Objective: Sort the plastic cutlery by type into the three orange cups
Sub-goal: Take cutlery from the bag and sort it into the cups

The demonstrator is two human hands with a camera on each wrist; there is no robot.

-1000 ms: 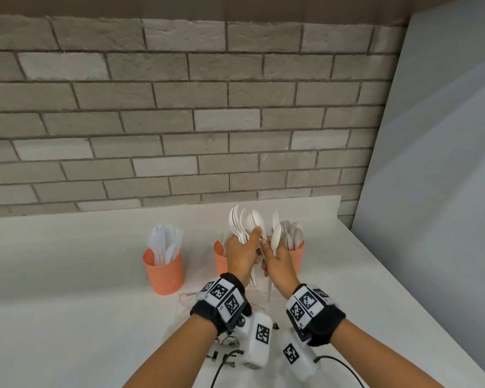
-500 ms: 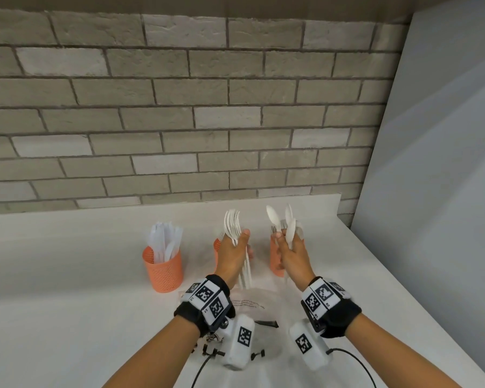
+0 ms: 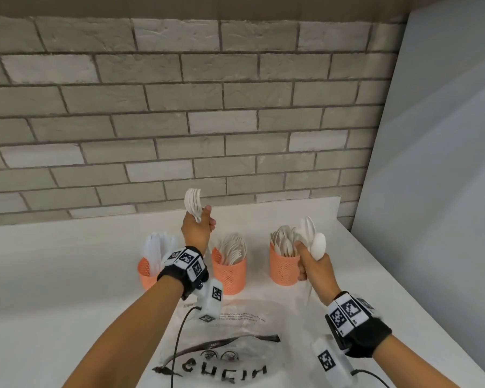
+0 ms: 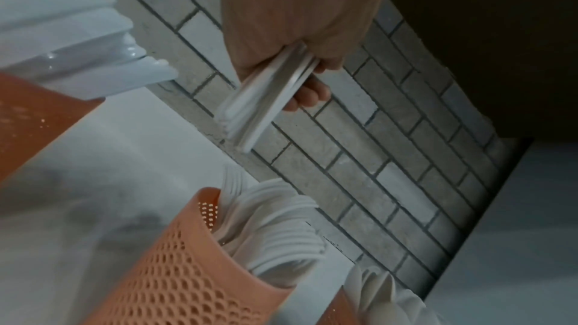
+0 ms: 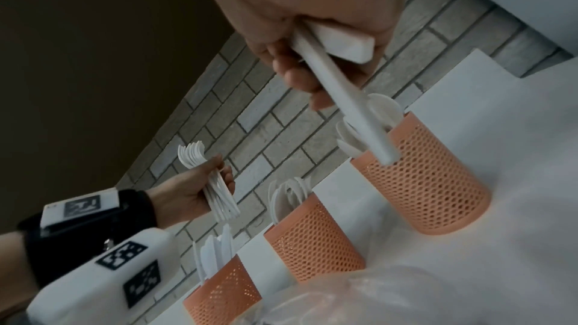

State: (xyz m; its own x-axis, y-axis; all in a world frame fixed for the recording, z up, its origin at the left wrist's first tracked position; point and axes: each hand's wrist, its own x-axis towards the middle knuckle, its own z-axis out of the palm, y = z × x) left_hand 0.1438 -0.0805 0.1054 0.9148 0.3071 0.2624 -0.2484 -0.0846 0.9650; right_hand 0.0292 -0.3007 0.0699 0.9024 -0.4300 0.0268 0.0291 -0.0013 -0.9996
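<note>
Forks (image 3: 193, 204) bunched in the left hand (image 3: 195, 231) above the middle cup (image 3: 229, 271); right hand (image 3: 315, 266) grips spoons (image 3: 312, 242) beside the right cup (image 3: 284, 268)

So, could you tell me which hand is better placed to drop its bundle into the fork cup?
Left, probably. The left hand grips a bunch of forks above and just left of the middle cup, which already holds forks. The right hand grips spoons by the right cup.
</note>
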